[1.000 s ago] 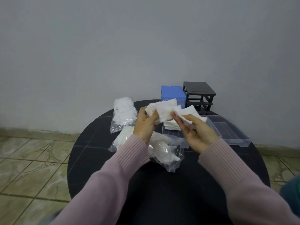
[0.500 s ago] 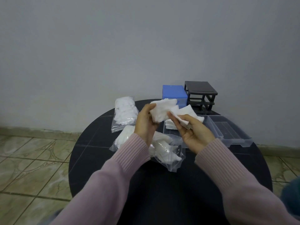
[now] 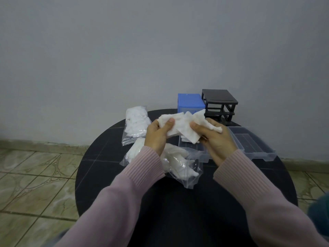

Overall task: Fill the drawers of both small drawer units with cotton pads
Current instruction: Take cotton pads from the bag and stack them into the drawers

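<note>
Both hands raised over table | left hand, right hand pinch cotton pads

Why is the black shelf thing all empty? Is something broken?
Nothing looks broken. The black drawer unit is an empty frame because clear drawers lie pulled out on the table. Both hands hold crumpled cotton pads above them.

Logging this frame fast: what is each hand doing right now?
Left hand: grips the cotton pads, thumb on top.
Right hand: pinches the same pads from the other side.
</note>
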### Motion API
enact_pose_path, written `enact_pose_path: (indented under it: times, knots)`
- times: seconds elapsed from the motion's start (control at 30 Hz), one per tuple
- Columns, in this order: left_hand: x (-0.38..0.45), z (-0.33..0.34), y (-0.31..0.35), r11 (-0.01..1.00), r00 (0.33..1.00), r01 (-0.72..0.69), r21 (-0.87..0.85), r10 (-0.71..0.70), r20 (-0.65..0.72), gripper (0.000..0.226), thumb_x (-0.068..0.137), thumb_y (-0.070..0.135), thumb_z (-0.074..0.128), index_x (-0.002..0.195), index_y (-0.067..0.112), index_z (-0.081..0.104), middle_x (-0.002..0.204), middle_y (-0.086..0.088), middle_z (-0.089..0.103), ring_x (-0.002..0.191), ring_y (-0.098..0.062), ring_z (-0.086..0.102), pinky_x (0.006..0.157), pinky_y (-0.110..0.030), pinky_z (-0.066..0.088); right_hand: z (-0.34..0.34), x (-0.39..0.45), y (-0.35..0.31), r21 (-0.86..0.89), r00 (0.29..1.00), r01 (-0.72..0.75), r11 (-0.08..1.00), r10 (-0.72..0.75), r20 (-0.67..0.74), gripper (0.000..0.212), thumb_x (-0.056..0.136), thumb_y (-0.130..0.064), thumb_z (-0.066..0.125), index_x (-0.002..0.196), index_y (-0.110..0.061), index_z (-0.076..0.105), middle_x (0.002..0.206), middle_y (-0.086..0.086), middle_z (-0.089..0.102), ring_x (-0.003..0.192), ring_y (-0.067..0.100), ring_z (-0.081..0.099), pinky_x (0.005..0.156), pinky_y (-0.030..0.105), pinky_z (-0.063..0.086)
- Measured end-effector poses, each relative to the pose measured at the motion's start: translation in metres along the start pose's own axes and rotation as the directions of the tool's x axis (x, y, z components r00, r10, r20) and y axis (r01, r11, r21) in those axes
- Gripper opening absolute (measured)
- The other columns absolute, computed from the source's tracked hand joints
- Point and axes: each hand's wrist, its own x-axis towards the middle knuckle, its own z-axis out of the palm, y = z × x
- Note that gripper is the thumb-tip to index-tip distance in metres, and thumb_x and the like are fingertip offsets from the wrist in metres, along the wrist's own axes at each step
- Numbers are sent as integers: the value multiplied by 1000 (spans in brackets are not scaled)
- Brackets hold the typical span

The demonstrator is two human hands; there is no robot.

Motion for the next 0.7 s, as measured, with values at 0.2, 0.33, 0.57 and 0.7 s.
enact_pose_path:
  times: [0.2,0.33,0.57,0.7]
  knots:
    - [-1,0,1,971,984,41,235,-80,157,15,92,1,49,92,6,63,93,-17,64,91,-29,60,89,-44,47,-7,1,-19,-402,955,236,885,-135,264,31,74,0,70,59,-1,44,64,14,40,63,20,42,60,19,45]
    - [-4,1,3,949,954,66,308,-150,258,21,91,3,48,82,13,64,77,-5,61,72,-17,57,68,-27,47,-13,3,-23,-481,947,277,832,-152,283,50,72,0,73,48,-14,31,49,-4,37,52,10,37,54,17,40]
    - [-6,6,7,959,950,187,214,-233,209,21,91,11,44,103,5,60,96,-10,59,81,-18,56,66,-25,48,-15,6,-15,-500,961,250,829,-148,234,53,70,-6,77,42,-21,34,48,-2,35,53,17,36,60,30,37]
    - [-11,7,10,965,943,223,134,-249,220,18,92,9,40,91,8,58,85,-7,58,75,-16,55,67,-27,48,-14,7,-12,-523,964,254,814,-170,203,49,68,-7,79,49,-13,34,55,8,35,61,22,37,64,34,37]
